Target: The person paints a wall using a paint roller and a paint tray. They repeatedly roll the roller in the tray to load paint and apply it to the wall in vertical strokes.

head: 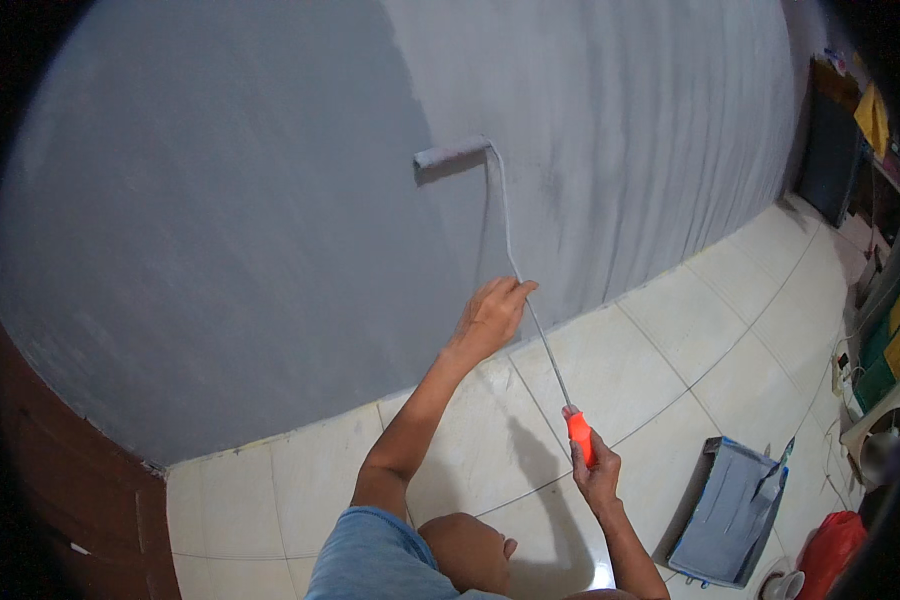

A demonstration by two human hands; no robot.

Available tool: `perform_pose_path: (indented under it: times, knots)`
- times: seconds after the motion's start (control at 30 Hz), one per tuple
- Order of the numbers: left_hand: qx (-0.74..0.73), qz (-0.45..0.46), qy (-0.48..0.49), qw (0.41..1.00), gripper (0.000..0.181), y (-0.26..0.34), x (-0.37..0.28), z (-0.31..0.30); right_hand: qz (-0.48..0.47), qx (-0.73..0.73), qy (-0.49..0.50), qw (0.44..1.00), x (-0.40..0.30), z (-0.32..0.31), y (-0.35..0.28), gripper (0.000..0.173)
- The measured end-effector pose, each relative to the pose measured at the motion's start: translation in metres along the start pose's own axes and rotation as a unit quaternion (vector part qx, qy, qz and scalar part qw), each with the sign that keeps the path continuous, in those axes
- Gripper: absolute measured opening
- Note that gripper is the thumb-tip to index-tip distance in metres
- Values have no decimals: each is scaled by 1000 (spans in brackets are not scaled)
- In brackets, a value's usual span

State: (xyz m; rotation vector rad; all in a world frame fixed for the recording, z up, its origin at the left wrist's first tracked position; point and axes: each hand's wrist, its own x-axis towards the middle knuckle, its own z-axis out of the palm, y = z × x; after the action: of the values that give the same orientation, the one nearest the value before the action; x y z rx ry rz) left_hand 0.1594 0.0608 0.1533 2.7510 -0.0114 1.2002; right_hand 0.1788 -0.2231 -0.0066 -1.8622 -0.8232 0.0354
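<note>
A paint roller (451, 152) rests against the wall (270, 225), at the border between smooth darker grey and streaky lighter grey paint. Its long metal rod (504, 202) runs down towards me. Around the middle of that rod my left hand (496, 309) is closed. Lower down, my right hand (597, 469) grips the orange handle (580, 436). On the floor to my right lies a paint tray (731, 517) coated in grey, with a paintbrush (772, 480) resting across its edge.
Pale tiles (682, 330) cover the floor. A red plastic bag (832, 544) and a white cup (784, 583) are beside the tray. Along the right stand a fan-like white object (881, 435) and a dark panel (829, 142). A brown door (82, 480) is at the left.
</note>
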Motion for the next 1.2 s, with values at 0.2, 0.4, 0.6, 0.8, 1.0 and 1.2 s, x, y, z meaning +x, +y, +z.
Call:
perform_pose_path:
  times: [0.2, 0.4, 0.6, 0.8, 1.0, 1.2]
  knots:
    - [39, 16, 46, 998, 34, -5, 48, -51, -64, 27, 23, 997, 40, -12, -68, 27]
    - [65, 78, 109, 989, 31, -9, 123, -99, -120, -3, 57, 991, 89, -38, -130, 23]
    - [93, 101, 142, 980, 31, -11, 183, -161, -164, 9, 94, 982, 124, -57, -201, 23]
    - [114, 103, 135, 979, 39, -13, 239, -219, -212, -4, 124, 969, 164, -69, -254, 30]
    - [105, 73, 170, 977, 61, 12, 260, -257, -253, -35, 155, 954, 212, -100, -325, 35]
    - [-81, 60, 262, 960, 61, 59, 202, -252, -273, -24, 170, 946, 264, -124, -398, 41]
